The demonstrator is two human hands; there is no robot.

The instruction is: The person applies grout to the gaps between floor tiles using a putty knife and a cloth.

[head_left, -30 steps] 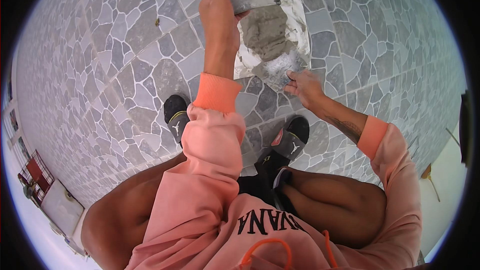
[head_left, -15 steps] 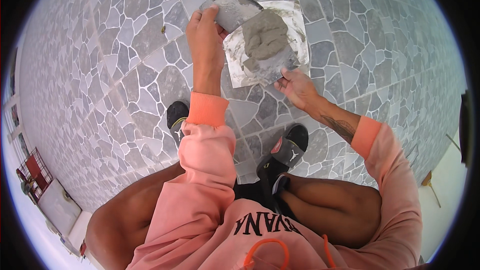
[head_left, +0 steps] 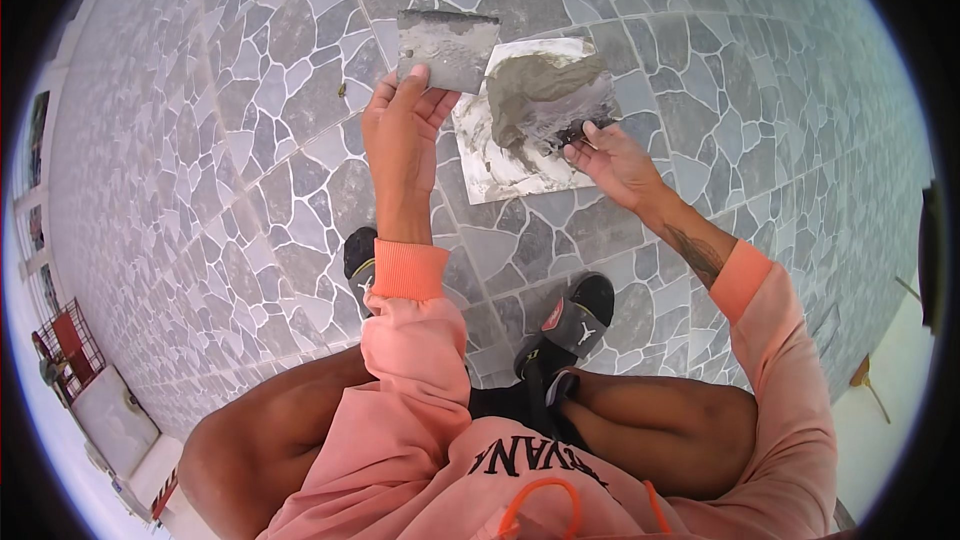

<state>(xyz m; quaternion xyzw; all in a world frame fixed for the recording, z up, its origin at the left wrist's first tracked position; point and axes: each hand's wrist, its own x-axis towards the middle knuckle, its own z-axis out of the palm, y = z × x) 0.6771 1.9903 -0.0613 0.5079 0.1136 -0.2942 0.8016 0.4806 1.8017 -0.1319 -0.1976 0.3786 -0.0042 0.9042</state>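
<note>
My left hand is closed on a flat grey rectangular plate, smeared with pale residue and dark along its far edge, held by the upper left of a white square board. On the board lies a mound of wet grey mortar with white and grey smears around it. My right hand pinches a second grey plate with a dark near edge, tipped against the mound's right part. The fingertips of that hand are just above the board.
The floor has grey irregular-stone patterned tiles. My feet in black slides are below the board. At the far left rim stand a red metal rack and a pale panel. A broom-like tool lies at the right rim.
My left hand has come nearer me and turned its plate straighter. My right hand's plate has moved farther up into the mortar, which has changed shape. The whole view has shifted slightly.
</note>
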